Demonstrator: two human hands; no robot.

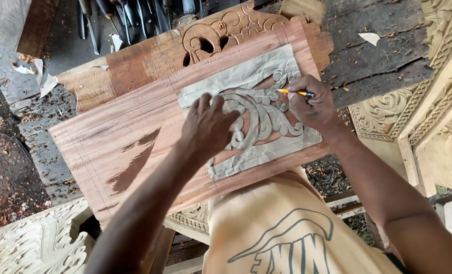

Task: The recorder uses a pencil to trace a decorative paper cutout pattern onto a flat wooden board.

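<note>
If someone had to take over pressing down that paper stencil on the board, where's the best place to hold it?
Press flat on the paper stencil from above, on its wide solid border, not the thin cut-out scrolls, which look easy to tear. The left hand lies flat mid-pattern; the right hand holds a pencil.

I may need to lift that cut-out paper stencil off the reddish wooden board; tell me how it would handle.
The creased grey paper stencil would probably be floppy and light: it looks thin and wrinkled. Its cut-out scrolls leave narrow strips, so it may tear easily. The left hand presses it flat while the right hand holds a yellow pencil, so it may shift if released.
</note>
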